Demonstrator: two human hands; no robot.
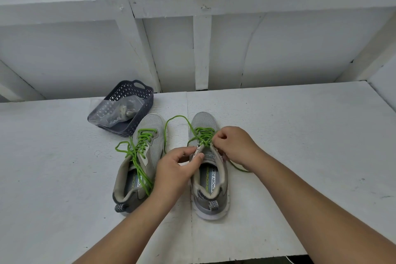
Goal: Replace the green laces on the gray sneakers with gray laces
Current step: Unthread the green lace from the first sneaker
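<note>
Two gray sneakers on white surface, right one being unlaced

Two sneakers are set side by side on the white surface (289, 135), toes pointed away from the camera. Left sneaker (139, 163): its green lace (140, 146) is threaded through the eyelets but untied, with loose ends draped over the collar and into the opening. Right sneaker (209, 169): the green lace of the right sneaker (202, 135) is loosened, one long loop is laid out on the surface between the two shoes, and another end is trailed out to the right under the wrist.

Left hand (175, 169) is partly closed, thumb and fingers pinched on the left eyelet flap near the tongue of the right sneaker. Right hand (233, 146) is curled nearly closed, fingertips gripped on the lace at the upper crossings.

Dark slotted basket (137, 118) is placed behind the left sneaker, just beside its toe. A clear plastic bag (115, 109) is laid in the basket and hangs over its left rim; something grayish is held in the bag, but whether it is the gray laces cannot be told.

White painted wall panels (278, 49) are seen behind the surface.
</note>
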